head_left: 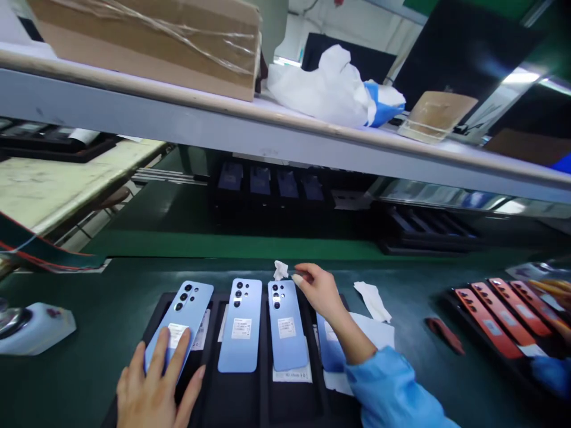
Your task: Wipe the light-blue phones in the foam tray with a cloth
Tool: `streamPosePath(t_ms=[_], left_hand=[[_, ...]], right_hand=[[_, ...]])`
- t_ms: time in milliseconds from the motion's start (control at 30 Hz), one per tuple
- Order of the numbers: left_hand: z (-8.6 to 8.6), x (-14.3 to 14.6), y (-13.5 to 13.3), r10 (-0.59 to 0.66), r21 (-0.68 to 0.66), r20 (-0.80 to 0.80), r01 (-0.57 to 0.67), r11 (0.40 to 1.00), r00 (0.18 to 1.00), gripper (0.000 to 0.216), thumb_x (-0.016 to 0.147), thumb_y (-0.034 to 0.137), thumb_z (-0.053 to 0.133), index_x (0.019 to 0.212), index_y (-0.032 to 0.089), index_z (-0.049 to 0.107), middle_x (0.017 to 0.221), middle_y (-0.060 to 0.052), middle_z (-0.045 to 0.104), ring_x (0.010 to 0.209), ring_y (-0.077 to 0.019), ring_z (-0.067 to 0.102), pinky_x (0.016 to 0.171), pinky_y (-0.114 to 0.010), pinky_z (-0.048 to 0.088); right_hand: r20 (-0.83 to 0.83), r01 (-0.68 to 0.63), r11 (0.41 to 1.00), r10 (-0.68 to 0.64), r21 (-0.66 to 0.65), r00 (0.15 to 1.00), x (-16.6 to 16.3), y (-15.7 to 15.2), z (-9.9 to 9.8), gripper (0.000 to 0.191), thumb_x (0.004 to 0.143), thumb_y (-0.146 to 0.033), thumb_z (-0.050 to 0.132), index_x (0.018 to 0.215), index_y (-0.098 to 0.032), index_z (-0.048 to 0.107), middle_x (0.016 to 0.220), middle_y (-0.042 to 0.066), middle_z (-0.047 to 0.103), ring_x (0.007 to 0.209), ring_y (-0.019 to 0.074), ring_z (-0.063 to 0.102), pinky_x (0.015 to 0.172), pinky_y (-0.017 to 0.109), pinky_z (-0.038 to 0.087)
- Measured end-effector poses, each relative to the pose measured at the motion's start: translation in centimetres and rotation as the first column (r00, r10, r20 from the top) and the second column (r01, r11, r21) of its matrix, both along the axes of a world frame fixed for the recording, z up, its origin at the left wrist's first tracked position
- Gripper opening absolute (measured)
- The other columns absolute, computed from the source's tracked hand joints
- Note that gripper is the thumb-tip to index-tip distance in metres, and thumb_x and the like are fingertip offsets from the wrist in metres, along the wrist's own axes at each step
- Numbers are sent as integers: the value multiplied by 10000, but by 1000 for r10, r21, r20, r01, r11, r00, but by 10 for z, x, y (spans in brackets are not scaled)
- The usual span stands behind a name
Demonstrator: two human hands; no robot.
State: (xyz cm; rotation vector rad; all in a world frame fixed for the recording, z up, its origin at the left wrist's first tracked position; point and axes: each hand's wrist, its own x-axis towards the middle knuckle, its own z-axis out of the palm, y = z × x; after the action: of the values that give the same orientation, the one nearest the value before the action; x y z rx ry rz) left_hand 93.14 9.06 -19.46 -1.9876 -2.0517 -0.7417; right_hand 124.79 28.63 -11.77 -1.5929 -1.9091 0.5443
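Note:
A black tray (243,398) on the green bench holds several light blue phones lying back up. My left hand (156,386) lies flat with fingers spread on the lower end of the leftmost, tilted phone (182,318). My right hand (319,291), in a blue sleeve, reaches over the rightmost blue phone (330,351), its fingers curled near the top of the third phone (285,324). A small crumpled white scrap (281,270) lies just left of its fingertips. The second phone (241,324) lies untouched between them.
A white cloth (372,299) lies right of my right hand. A tray of red phones (495,324) sits at the right, with a red piece (444,334) beside it. A white device (38,327) is at the left. A shelf (285,128) overhangs the bench.

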Motion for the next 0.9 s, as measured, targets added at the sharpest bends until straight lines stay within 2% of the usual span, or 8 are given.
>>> streamPosePath(t_ms=[133,267,367,467,567,667,767,900], left_hand=[[-7,-1,-5,-102,17,-14,102,995,995,604,925,293,518,1502,348,348,1430,-69,548,1292,-406,494,973,-627,507],[-2,3,-9,-55,26,-159,59,998,986,437,901,287,575,1336,248,570,1423,-68,565,1276,-368,524,951,-537,548],[9,6,-5,-78,18,-277,87,996,958,441,889,286,568,1325,225,593,1451,-61,539,1292,-330,524,930,-488,571],[17,6,-1,-129,0,-328,136,991,936,483,869,309,575,1341,207,586,1448,-68,541,1279,-295,545,910,-420,585],[16,5,2,-143,2,-326,152,988,934,501,848,337,588,1331,202,594,1421,-66,568,1254,-294,567,893,-408,588],[10,2,5,-138,26,-303,153,988,943,508,817,331,601,1309,206,607,1404,-56,585,1242,-298,573,891,-414,577],[4,-1,7,-143,56,-287,166,984,947,499,782,323,600,1268,210,630,1363,-54,620,1211,-287,588,881,-401,558],[-1,-5,11,-141,103,-273,175,979,952,470,769,348,585,1212,206,656,1300,-50,664,1169,-278,598,876,-388,513]], right_hand=[[107,-41,997,48,-65,993,-37,50,-17,241,736,-185,697,973,-171,743,871,72,740,759,199,669,696,288,482],[167,-76,994,89,-82,982,-50,65,-31,200,642,-70,657,781,-182,746,780,71,736,750,220,672,679,291,449],[161,-91,993,102,-76,982,-45,72,-32,224,628,-54,598,735,-194,737,731,63,729,717,220,674,660,296,457],[71,-95,994,98,-45,993,-51,69,-25,312,703,-148,584,978,-168,730,842,70,745,739,208,687,676,300,511],[-196,-187,982,185,9,963,-92,47,-14,500,783,-276,597,1264,-139,593,942,61,740,779,190,688,730,305,546],[-224,-402,915,399,37,889,-162,19,-11,525,824,-240,580,1345,-201,535,952,25,736,785,177,674,743,304,535],[-78,-571,803,589,172,804,-222,1,-21,564,833,-147,571,1386,-222,487,935,13,730,884,200,647,884,360,508],[74,-656,726,657,208,751,-244,-7,-37,568,818,-62,552,1364,-201,485,925,25,711,886,220,604,868,386,499]])
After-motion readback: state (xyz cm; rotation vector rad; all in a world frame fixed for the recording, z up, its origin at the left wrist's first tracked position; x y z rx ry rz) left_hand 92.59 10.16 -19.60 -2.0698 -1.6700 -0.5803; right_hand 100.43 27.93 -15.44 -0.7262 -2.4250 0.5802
